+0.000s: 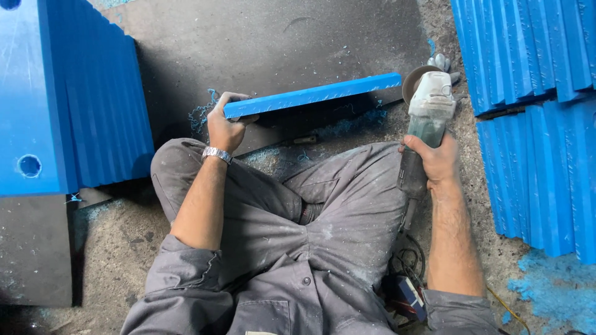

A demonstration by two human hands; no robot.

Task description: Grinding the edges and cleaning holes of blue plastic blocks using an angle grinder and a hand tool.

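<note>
Left hand (225, 127) fingers clamp the blue plastic slab's (313, 95) near end, steadying it; right hand (434, 160) fingers wrap the angle grinder (425, 111), disc seemingly just beyond the slab's far end.

Gritty concrete floor (112, 248) — blue shavings (552, 291), dark mat (267, 43).

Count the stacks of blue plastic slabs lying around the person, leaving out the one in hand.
3: one stack at the left, one at the upper right, one at the lower right. More may lie outside the frame.
</note>
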